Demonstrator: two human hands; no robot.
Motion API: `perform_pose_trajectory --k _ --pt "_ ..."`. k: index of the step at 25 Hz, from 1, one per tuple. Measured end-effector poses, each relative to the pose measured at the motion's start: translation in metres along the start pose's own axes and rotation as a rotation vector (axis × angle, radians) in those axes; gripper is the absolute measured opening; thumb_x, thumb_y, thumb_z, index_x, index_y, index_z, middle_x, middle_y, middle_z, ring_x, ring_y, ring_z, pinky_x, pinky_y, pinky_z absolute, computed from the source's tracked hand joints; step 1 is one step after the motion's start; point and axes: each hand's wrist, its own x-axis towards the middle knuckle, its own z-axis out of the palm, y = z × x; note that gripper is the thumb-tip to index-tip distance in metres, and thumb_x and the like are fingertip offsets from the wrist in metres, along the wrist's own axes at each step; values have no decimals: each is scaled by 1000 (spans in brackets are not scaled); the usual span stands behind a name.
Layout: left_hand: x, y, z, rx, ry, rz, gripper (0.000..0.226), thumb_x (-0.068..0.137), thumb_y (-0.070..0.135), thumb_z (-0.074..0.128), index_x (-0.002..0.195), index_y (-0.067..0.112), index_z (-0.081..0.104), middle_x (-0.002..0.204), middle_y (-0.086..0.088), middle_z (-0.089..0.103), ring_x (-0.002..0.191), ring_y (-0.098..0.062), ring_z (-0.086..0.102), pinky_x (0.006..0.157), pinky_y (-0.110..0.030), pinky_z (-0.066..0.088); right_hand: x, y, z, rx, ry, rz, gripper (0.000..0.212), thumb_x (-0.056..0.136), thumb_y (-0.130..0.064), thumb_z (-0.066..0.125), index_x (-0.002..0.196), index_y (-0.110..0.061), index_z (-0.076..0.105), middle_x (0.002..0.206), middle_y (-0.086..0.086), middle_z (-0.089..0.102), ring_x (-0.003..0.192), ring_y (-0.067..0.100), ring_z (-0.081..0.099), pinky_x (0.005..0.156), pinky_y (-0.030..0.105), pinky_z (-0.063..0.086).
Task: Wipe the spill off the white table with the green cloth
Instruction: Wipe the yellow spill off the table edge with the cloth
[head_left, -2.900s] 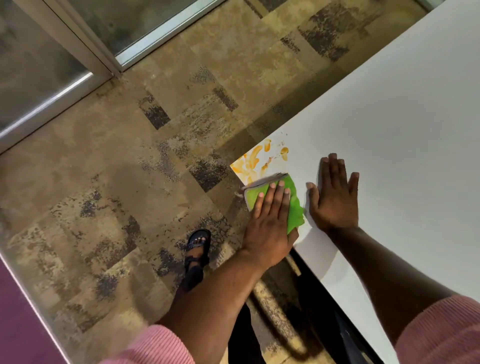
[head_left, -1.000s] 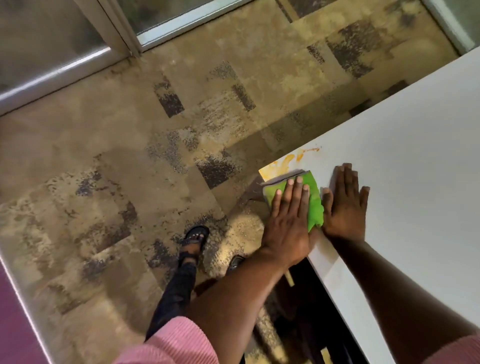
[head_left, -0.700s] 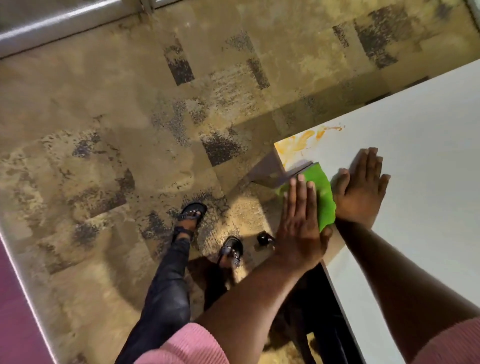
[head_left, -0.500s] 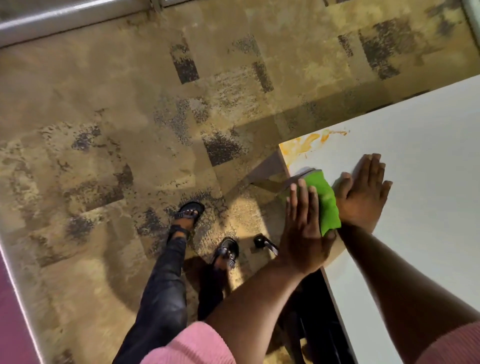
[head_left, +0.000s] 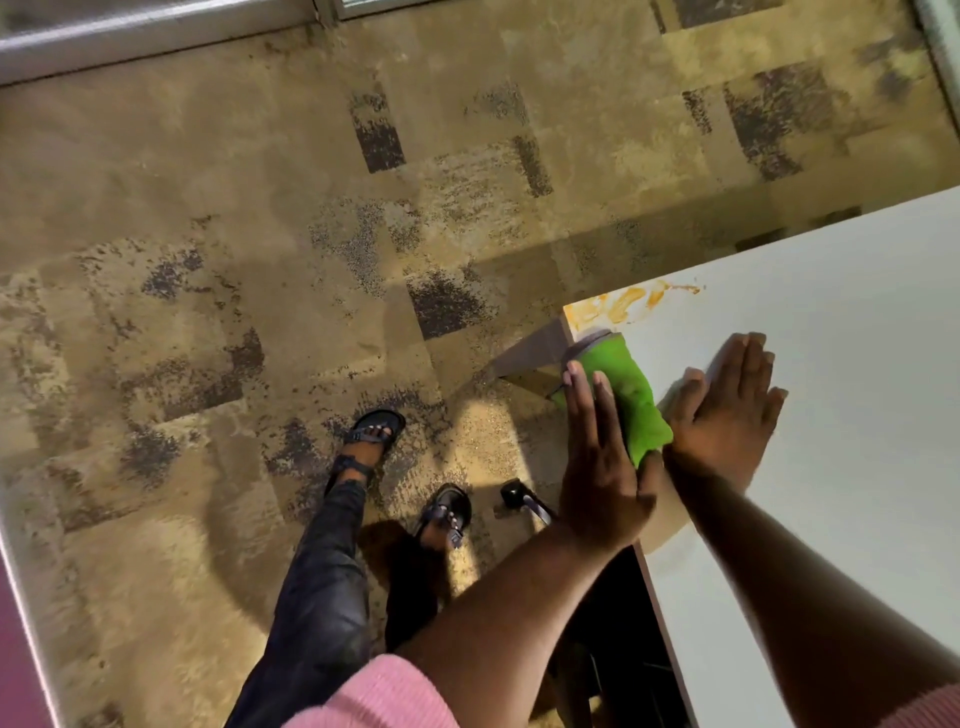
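Observation:
An orange smear, the spill (head_left: 618, 306), sits at the near-left corner of the white table (head_left: 841, 332). Just below it lies the folded green cloth (head_left: 634, 402), right at the table's left edge and partly over it. My left hand (head_left: 597, 467) presses flat on the cloth's left side, fingers straight and together, reaching past the edge. My right hand (head_left: 727, 415) lies flat on the table beside the cloth, touching its right side, and holds nothing.
Mottled tan carpet (head_left: 311, 260) fills the left of the view. My two sandalled feet (head_left: 374, 431) stand beside the table. A black caster (head_left: 511, 491) sits by the table's edge. A metal window frame (head_left: 156, 36) runs along the top.
The cloth and my left hand have slid to the table's left edge. The spill is smaller than before, now just a streak at the corner. My right hand stays flat.

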Motion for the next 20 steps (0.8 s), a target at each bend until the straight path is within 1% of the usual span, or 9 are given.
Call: perform_pose_trajectory --k 4,5,7,9,11,12,15,17,20 --pt "29 0 -7 24 21 -11 86 98 26 60 152 -20 12 163 -40 -3 156 -51 -2 120 -67 22 1 1 0 1 -8 -1 70 104 -40 21 164 -4 19 173 17 18 160 35 15 128 56 10" --pt "30 -1 -10 16 25 -12 90 96 30 64 152 -20 14 164 -39 -3 156 -50 -1 121 -66 22 1 1 0 -6 -18 0 71 104 -40 20 165 -5 19 173 16 16 161 34 14 128 56 9" --pt "26 4 -14 -62 45 -28 89 99 44 57 153 -17 22 166 -35 1 158 -45 3 124 -62 21 1 1 0 -10 -38 6 71 103 -41 20 165 -7 17 174 13 13 162 31 11 130 54 6" --pt "31 21 -15 -236 130 -218 83 101 58 47 153 -5 34 170 -22 12 160 -30 13 126 -50 25 1 -1 -2 6 -42 18 71 103 -40 21 166 -7 17 175 13 13 162 30 10 130 53 5" --pt "48 35 -11 -312 254 -475 73 102 53 49 155 5 34 171 -6 20 158 -14 20 124 -44 31 1 -3 -4 13 -31 28 71 102 -38 24 165 -6 18 174 14 14 162 30 11 130 54 6" --pt "57 39 -8 -276 265 -530 72 103 45 52 159 8 27 172 -3 17 158 -12 17 125 -44 29 0 -3 -4 9 -27 30 71 102 -37 25 165 -5 18 174 14 15 162 30 11 130 54 7" --pt "55 36 6 -89 224 -448 72 105 22 53 162 4 14 172 -11 1 161 -22 3 127 -46 23 1 -2 -2 -1 -25 17 71 102 -38 24 165 -6 18 174 14 15 162 31 12 130 55 7" --pt "34 31 11 -27 225 -385 67 105 17 54 160 3 20 171 -19 4 160 -28 7 121 -47 35 0 -3 -2 3 -15 21 70 103 -38 25 165 -6 20 174 14 16 161 32 14 129 55 8" --pt "20 25 11 -16 201 -319 63 106 18 53 160 4 24 171 -21 6 159 -29 13 112 -48 46 1 -4 -4 4 -18 23 69 104 -37 26 164 -4 21 173 16 17 161 33 15 129 56 10"
